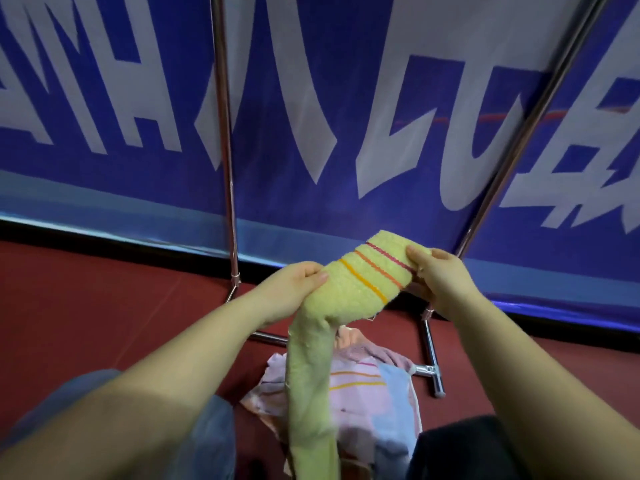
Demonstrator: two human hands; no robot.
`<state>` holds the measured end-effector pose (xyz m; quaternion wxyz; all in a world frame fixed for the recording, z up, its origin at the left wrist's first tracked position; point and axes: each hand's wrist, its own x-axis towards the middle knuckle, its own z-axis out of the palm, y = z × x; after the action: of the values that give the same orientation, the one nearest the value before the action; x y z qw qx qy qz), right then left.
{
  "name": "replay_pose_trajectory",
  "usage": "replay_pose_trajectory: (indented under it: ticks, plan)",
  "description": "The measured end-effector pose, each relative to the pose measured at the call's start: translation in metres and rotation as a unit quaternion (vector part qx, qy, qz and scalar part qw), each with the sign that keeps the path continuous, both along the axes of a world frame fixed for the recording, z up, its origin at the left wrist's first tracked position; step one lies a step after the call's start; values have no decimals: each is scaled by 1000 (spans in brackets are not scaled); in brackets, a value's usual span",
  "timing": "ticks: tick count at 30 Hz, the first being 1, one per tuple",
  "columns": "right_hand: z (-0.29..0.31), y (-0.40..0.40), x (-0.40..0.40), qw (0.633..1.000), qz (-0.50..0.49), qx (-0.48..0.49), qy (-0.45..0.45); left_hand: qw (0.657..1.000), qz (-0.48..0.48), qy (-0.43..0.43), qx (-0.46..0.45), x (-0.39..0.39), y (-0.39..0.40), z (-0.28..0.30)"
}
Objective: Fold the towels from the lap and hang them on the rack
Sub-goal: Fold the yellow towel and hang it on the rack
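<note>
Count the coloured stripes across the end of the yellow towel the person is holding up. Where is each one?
3. On the towel between the left hand and right hand: a yellow stripe nearest the left hand, an orange stripe in the middle, a red stripe nearest the right hand. Folds may hide others.

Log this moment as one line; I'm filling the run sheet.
stage: folding | left hand: grips green towel | right hand: pinches striped end | other towels: on lap | rack: nothing seen hanging
</note>
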<state>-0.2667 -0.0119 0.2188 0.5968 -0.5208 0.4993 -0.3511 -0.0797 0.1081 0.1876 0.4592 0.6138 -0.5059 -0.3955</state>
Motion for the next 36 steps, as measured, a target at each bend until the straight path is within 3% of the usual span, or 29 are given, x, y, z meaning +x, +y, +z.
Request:
replay_pose_trajectory:
  ticks: [2, 5, 8, 11, 18, 26, 31, 36]
  plan:
    - [-19, -3, 2, 998, -20, 3, 54, 1000, -6, -20, -1, 1, -5, -3]
    - [-36, -5, 9, 977, 25, -116, 180, 999, -22, -46, 4, 1, -13, -5]
    - [-35, 9, 25, 962, 176, -188, 87, 995, -54, -87, 10, -3, -19, -5]
    - [-34, 21, 35, 951, 277, -136, 17, 993, -80, -91, 14, -4, -23, -6]
    - [-30, 22, 25, 925, 324, -155, 124, 994, -66, -80, 32, -2, -19, -3]
    - [-24, 10, 5, 954, 251, -132, 100, 996, -54, -37, 61, 0, -8, 2]
    - [-23, -4, -21, 968, 176, -113, 137, 994, -59, -40, 86, 27, 9, 10]
    - [-38, -8, -24, 938, 188, -167, 239, 996, -45, -19, 69, 34, 19, 15]
